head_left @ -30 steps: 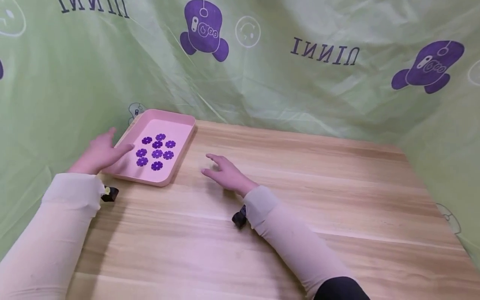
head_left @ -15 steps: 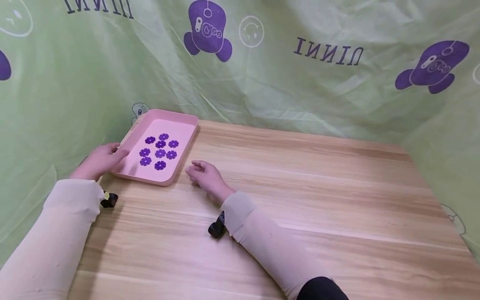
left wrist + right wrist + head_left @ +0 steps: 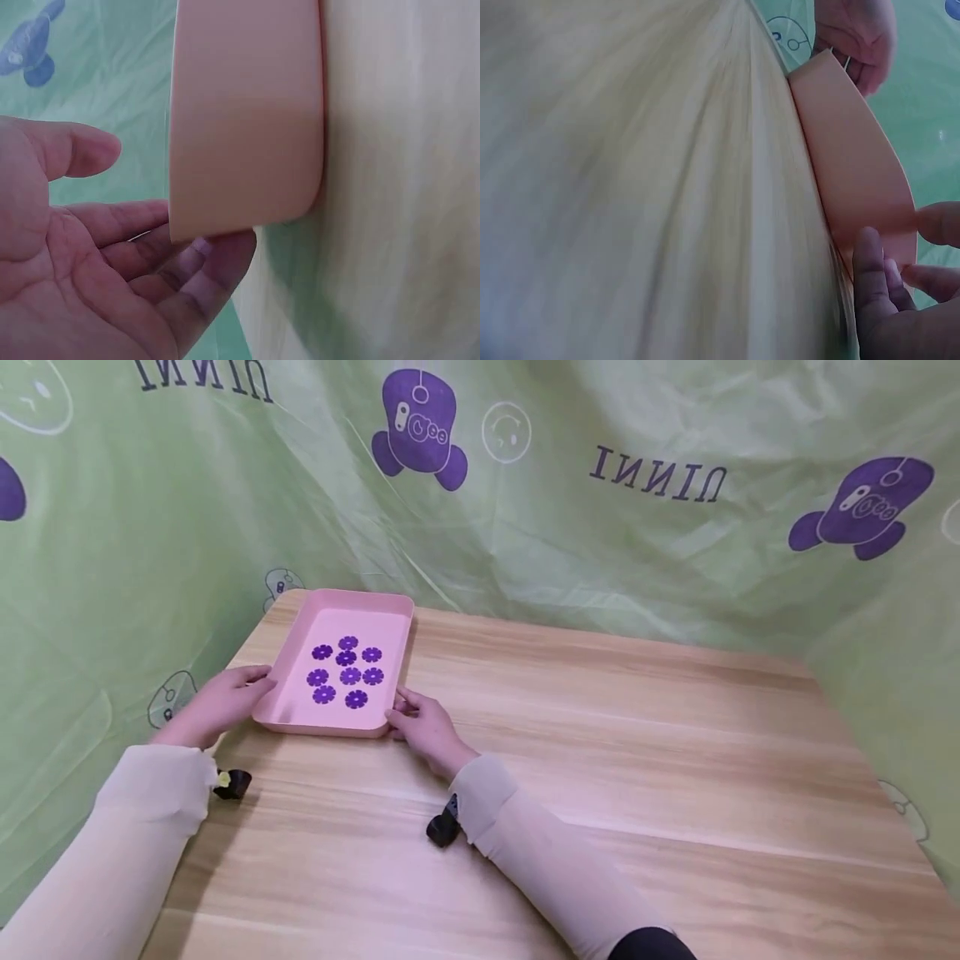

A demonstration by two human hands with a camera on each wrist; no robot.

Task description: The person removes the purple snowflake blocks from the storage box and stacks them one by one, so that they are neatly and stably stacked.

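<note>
A shallow pink tray [image 3: 333, 720] sits on the wooden table at the left, with several purple flower-shaped discs [image 3: 350, 676] lying flat inside it. My left hand [image 3: 228, 697] is at the tray's left side. In the left wrist view its fingers [image 3: 217, 266] rest on the side wall near the front corner, the thumb raised apart from the rim. At the front right corner, my right hand [image 3: 429, 727] holds the tray, thumb at the rim and fingers along the outer wall. The right wrist view shows those fingers [image 3: 871, 270] against the pink wall.
Green sheeting [image 3: 525, 552] with purple printed figures hangs behind the table and along both sides. The wooden tabletop [image 3: 637, 760] extends to the right. A small black device [image 3: 234, 783] is at the left cuff, another black device [image 3: 444, 828] at the right.
The tray has shifted right and turned slightly, its discs still inside. My left hand has come to its left side. My right hand has moved left and taken hold of the front right corner.
</note>
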